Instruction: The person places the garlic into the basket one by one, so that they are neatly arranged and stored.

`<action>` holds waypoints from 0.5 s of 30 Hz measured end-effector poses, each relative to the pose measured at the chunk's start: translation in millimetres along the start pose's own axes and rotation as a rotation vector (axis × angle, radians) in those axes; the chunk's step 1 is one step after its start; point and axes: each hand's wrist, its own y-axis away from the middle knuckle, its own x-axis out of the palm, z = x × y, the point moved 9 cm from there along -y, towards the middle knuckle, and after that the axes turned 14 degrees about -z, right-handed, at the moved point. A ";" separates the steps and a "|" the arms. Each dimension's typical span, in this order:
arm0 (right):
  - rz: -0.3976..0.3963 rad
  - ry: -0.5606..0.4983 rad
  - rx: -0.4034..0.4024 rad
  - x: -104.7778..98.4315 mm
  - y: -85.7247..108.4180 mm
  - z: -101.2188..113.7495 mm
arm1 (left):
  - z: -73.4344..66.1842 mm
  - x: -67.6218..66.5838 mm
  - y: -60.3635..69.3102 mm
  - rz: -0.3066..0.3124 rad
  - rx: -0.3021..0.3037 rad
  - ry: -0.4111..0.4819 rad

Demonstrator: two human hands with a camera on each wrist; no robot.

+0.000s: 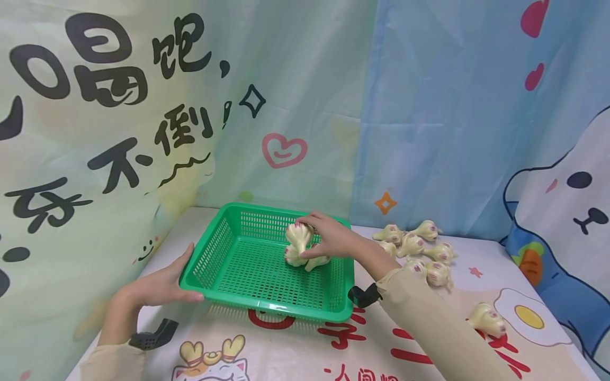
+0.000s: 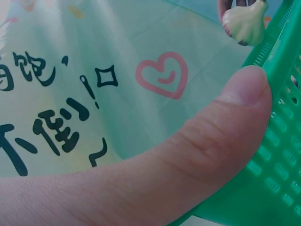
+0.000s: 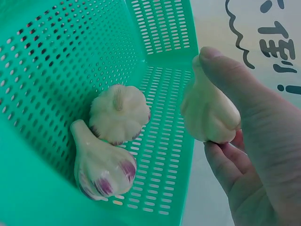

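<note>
A green plastic basket (image 1: 267, 304) stands on the table, its left rim between the thumb and fingers of my left hand (image 1: 159, 283); in the left wrist view the thumb (image 2: 202, 141) lies along the basket's side. My right hand (image 1: 331, 238) pinches a garlic bulb (image 1: 299, 236) over the basket's right part. The right wrist view shows this bulb (image 3: 207, 110) between thumb and fingertips, stem by the thumb. Two other bulbs lie in the basket, one pale and round (image 3: 120, 113), one with purple streaks (image 3: 103, 172).
Several garlic bulbs (image 1: 411, 245) lie in a group on the table right of the basket, behind my right forearm. A single bulb (image 1: 487, 319) lies farther right and nearer. Printed curtains (image 1: 295, 106) hang behind the table.
</note>
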 end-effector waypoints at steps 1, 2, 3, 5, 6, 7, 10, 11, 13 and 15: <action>-0.008 0.005 0.001 0.5 -1.3 -0.3 | 0.1 -0.1 0.0 0.000 -0.001 -0.003; -0.016 0.010 -0.003 1.4 -2.7 -0.5 | 0.3 -0.2 0.1 0.000 -0.003 -0.005; -0.023 0.014 -0.003 2.4 -3.8 -0.7 | 0.5 -0.3 0.2 0.000 -0.004 -0.006; -0.037 0.023 -0.006 4.9 -6.5 -1.7 | 0.8 -0.5 0.4 0.000 -0.007 -0.008; -0.044 0.025 -0.005 6.1 -8.0 -2.3 | 1.0 -0.6 0.5 0.001 -0.008 -0.010; -0.048 0.028 -0.002 7.4 -9.3 -2.8 | 1.2 -0.7 0.7 0.002 -0.010 -0.013; -0.057 0.022 0.012 10.6 -12.7 -3.9 | 1.2 -0.5 0.6 0.004 -0.015 -0.007; -0.063 0.019 0.012 11.6 -13.9 -4.0 | 1.2 -0.6 0.6 0.005 -0.018 -0.006; -0.070 0.006 0.021 13.5 -15.9 -4.6 | 1.1 -0.6 0.3 0.004 -0.022 -0.006; -0.075 -0.010 0.029 16.0 -18.0 -5.5 | 1.3 -0.4 -0.1 0.003 -0.026 -0.006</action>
